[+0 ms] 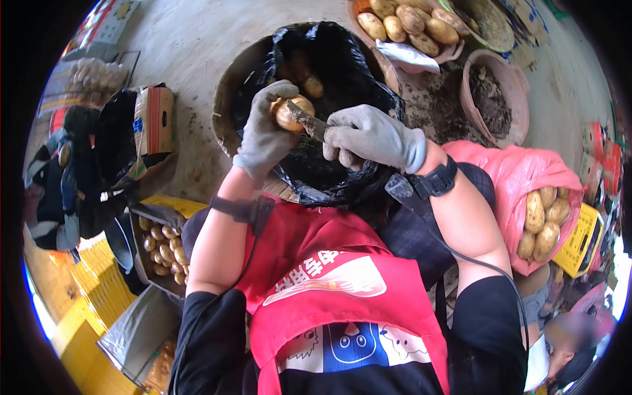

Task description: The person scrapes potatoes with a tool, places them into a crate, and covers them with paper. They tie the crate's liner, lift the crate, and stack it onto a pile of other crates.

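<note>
My left hand (266,125), in a grey work glove, is closed around a round yellow-brown potato-like tuber (296,110). In my right hand (372,138), also gloved, is a short knife (308,121) with a dark, dirt-smeared blade. Its blade lies against the right side of the tuber, and the fingers hide the handle. Both hands are above a wide round tub (224,105) lined with a black plastic bag (329,49). Another tuber (313,87) lies inside the bag, partly in shadow.
A basin of large tubers (411,23) stands at the top, near a pink bucket (520,99) holding dark soil or scraps. On the right is a pink sack (510,171) of tubers. A box of tubers (164,247) sits at left. Another person (569,345) is at lower right.
</note>
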